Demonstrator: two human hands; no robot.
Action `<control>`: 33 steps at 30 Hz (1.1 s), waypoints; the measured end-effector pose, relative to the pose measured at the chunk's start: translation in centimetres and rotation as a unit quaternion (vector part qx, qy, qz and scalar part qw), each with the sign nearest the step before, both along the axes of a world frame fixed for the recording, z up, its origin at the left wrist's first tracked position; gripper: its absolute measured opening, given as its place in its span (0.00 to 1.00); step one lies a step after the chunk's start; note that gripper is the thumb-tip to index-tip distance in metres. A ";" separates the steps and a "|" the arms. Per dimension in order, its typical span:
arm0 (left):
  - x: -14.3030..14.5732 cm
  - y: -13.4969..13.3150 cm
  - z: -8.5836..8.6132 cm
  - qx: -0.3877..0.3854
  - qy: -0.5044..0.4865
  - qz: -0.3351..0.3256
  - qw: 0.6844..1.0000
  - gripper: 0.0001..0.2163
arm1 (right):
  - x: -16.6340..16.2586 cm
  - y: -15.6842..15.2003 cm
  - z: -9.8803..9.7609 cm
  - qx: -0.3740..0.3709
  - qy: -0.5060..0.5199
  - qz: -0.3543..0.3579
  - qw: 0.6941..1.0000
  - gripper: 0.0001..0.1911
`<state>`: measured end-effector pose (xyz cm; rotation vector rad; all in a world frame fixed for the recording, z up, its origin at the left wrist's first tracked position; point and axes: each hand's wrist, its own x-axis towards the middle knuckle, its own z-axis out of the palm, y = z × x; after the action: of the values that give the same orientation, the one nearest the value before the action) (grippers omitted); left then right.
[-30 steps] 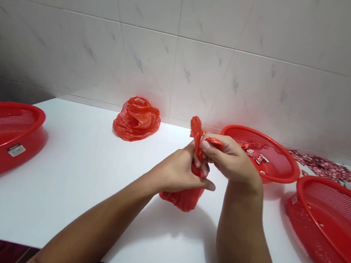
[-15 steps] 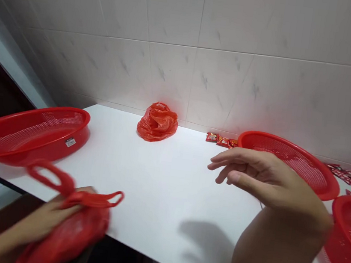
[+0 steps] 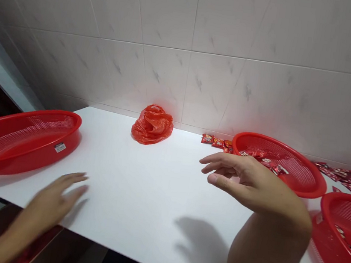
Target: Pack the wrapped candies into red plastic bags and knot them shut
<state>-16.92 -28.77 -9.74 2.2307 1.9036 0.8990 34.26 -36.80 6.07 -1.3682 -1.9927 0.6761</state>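
My left hand [image 3: 51,201] is just above the front left of the white table [image 3: 142,187], its fingers stretched out and apart with nothing in them. Over the right part of the table hovers my right hand [image 3: 237,176], fingers loosely curved, thumb apart, holding nothing. Beyond it stands a round red plastic basket [image 3: 306,172] with several small packets inside, partly hidden by that hand. A large red basket [image 3: 47,149] with a white label is nearest to my left hand. Against the wall sits a crumpled red plastic bag [image 3: 152,126].
Several small red snack packets [image 3: 213,141] lie by the wall. More dark red packets [image 3: 347,178] are spread at the far right. Another red basket [image 3: 338,248] with a few packets stands at the right edge. Below the table at left is an open cardboard box [image 3: 47,246].
The tied red plastic bag has left my left hand and is out of sight. That hand has opened over the table edge. My right hand has hardly moved.
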 end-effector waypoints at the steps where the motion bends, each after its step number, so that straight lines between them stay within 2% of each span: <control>1: 2.2 2.0 -1.1 0.001 0.009 -0.036 0.999 0.19 | -0.1 0.0 0.0 0.000 -0.004 -0.007 1.000 0.16; 3: 7.4 6.2 -2.4 -0.028 -0.002 -0.122 0.992 0.23 | -0.2 -0.1 0.1 -0.003 -0.012 -0.023 1.000 0.16; 4: 10.2 8.4 -2.6 -0.044 -0.022 -0.130 0.990 0.26 | -0.3 -0.2 0.1 -0.004 -0.016 -0.029 0.999 0.17; 6: 15.5 12.9 -1.8 -0.053 -0.060 -0.078 0.994 0.33 | -0.4 -0.3 0.1 -0.003 -0.021 -0.038 0.999 0.17; 8: 19.8 17.4 -0.1 -0.027 -0.126 -0.024 0.991 0.37 | -0.4 -0.3 0.2 0.001 -0.023 -0.042 0.999 0.17; 11: 23.7 22.8 2.1 -0.029 -0.272 0.040 0.961 0.38 | -0.2 -0.2 0.3 0.002 -0.024 -0.054 0.998 0.17; 14: 24.9 25.4 2.3 -0.070 -0.323 0.067 0.942 0.25 | 0.0 0.0 0.4 -0.005 -0.026 -0.075 0.997 0.17; 17: 24.8 24.9 1.8 -0.039 -0.331 0.054 0.941 0.10 | 0.0 0.1 0.5 -0.012 -0.029 -0.088 0.996 0.17; 20: 24.5 21.5 1.4 0.074 -0.323 0.008 0.943 0.09 | -0.1 0.1 0.6 -0.020 -0.034 -0.087 0.995 0.17; 23: 24.6 16.5 0.3 0.247 -0.198 -0.135 0.939 0.11 | -0.2 0.4 0.7 -0.030 -0.041 -0.079 0.996 0.17; 25: 24.9 13.1 -1.1 0.299 -0.073 -0.235 0.922 0.13 | -0.3 1.1 0.4 -0.030 -0.034 -0.074 0.996 0.22; 27: 25.4 10.4 -2.6 0.255 0.018 -0.310 0.916 0.19 | -0.3 2.5 -0.4 -0.024 -0.014 -0.083 0.996 0.36; 29: 25.9 8.5 -3.5 0.163 0.070 -0.369 0.912 0.26 | -0.3 4.5 -1.8 -0.041 -0.002 -0.098 0.994 0.48; 31: 26.3 7.7 -3.6 0.081 0.079 -0.403 0.908 0.29 | -0.2 6.8 -3.8 -0.101 -0.011 -0.106 0.989 0.51; 33: 26.4 7.5 -3.1 0.030 0.051 -0.415 0.908 0.29 | -0.1 9.1 -6.1 -0.181 -0.017 -0.108 0.977 0.49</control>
<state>9.46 -21.26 -12.80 2.7566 0.7508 0.6845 34.20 -27.75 -0.01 -1.7898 -1.7668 0.9495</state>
